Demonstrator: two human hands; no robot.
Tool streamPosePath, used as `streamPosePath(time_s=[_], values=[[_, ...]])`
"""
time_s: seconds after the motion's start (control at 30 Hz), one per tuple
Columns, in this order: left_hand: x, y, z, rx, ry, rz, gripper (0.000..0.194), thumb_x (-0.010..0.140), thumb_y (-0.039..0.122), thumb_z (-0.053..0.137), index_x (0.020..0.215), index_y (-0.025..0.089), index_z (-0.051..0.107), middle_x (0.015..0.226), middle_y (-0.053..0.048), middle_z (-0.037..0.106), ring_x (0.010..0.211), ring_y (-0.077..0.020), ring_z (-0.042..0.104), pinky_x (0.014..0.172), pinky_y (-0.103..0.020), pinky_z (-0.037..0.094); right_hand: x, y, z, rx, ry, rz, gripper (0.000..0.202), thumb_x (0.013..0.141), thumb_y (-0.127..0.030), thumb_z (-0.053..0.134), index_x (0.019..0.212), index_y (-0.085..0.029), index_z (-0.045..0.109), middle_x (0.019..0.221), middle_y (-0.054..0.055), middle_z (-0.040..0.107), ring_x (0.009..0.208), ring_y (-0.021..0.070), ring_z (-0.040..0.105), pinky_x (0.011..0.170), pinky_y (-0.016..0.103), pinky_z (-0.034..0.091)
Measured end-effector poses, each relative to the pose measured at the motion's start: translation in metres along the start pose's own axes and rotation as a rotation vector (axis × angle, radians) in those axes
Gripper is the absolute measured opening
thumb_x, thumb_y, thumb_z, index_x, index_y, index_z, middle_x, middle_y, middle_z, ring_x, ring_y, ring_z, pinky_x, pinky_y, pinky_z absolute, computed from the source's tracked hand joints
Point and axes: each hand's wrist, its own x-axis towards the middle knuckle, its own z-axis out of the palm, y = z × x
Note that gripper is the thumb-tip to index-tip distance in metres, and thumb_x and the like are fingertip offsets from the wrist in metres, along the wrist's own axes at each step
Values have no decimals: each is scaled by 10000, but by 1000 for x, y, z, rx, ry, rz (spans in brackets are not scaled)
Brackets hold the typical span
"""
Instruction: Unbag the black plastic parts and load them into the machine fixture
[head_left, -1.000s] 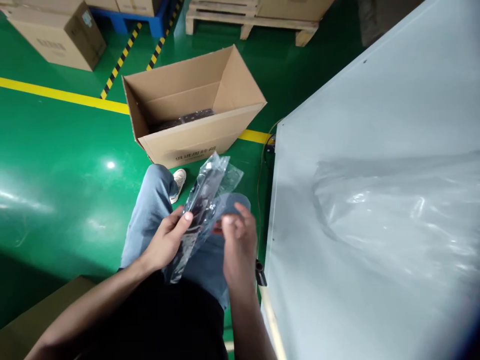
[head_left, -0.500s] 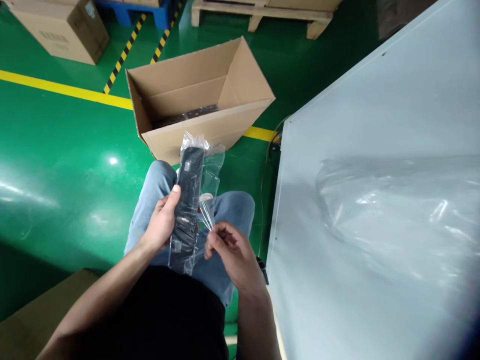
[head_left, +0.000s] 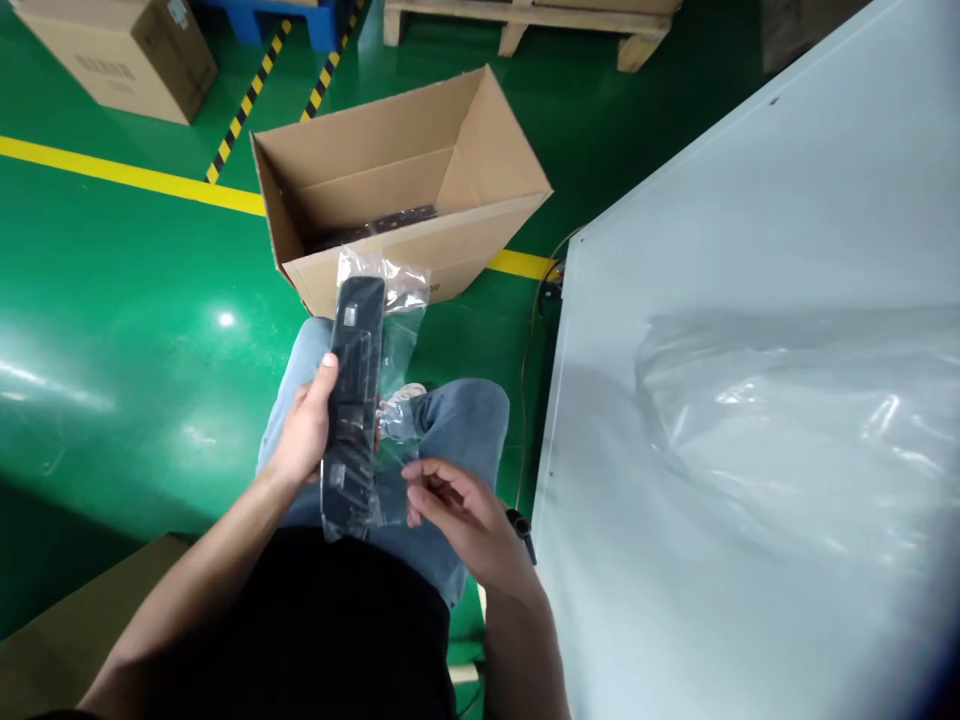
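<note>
Head cam: green floor [head_left: 112, 300] w/ yellow line, open carton [head_left: 405, 190] ahead, grey surface [head_left: 750, 250] at right w/ plastic sheet [head_left: 795, 420], left hand [head_left: 307, 435] grasping bagged black device [head_left: 352, 400] upright over lap, right hand [head_left: 457, 510] loosely curled, fingertips just beside bag's lower edge, contact unclear.

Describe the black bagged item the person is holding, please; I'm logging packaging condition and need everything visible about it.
The black bagged item is a long, flat, dark bar sealed inside a clear, crinkled plastic bag that is wider than the bar and glints with reflections. Small pale labels show on its face. It is held lengthwise over the lap, its far end pointing toward the open cardboard box. The left hand grips its side; the right hand pinches the bag's loose edge.
</note>
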Motion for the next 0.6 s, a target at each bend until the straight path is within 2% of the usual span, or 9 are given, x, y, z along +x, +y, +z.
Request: streamPosePath(time_s=[0.07,0.17,0.27,0.33,0.4,0.47,0.53,0.6], values=[[1,5,-2,-159,-111,-150,718,904,831,531,976,149,742,793,-85,747,607,-217,678,561,-330,550,-3,-2,-9,73,-72,-6,349,894,-515,794,1046,-220,686,711,-38,610,643,133,609,684,307,550],[4,9,-1,-287,-191,-168,660,968,737,513,1205,157,718,941,-97,793,606,-220,713,556,-341,595,-5,0,-15,164,-131,-48,354,878,-491,822,1060,-234,662,708,-56,572,589,119,567,634,313,568],[5,7,2,-314,-237,-207,613,1005,669,492,1244,148,709,916,-106,791,583,-210,703,545,-331,600,-5,3,-23,110,-149,-91,363,879,-490,826,1089,-239,668,752,-38,593,628,125,591,674,321,582],[5,1,5,-308,-200,-234,617,1000,685,500,1168,140,734,797,-87,760,533,-183,659,510,-296,568,-5,4,-29,6,-113,-123,440,852,-516,850,1160,-248,688,868,5,649,783,159,658,794,338,593],[4,-7,10,-287,-111,-232,654,977,739,504,1052,139,752,693,-65,711,489,-158,607,464,-264,516,-4,2,-32,-70,-62,-151,654,783,-612,879,1300,-268,673,1051,57,683,999,213,685,943,373,583],[2,-15,14,-232,-9,-211,691,937,798,521,973,147,751,652,-57,686,486,-161,594,446,-262,488,-3,0,-28,-89,-22,-158,887,722,-752,848,1428,-271,612,1159,92,680,1091,252,683,986,395,581],[2,-23,16,-168,64,-155,688,894,822,572,977,162,749,684,-61,707,560,-194,649,489,-281,519,-1,-3,-16,-109,43,-111,870,774,-823,745,1413,-245,626,1014,72,692,927,228,700,843,359,606],[3,-29,16,-119,102,-50,651,862,807,639,1015,184,747,765,-60,746,704,-231,717,585,-297,569,0,-6,0,-172,207,-57,664,903,-790,616,1235,-223,711,749,5,612,665,168,614,622,294,542]])
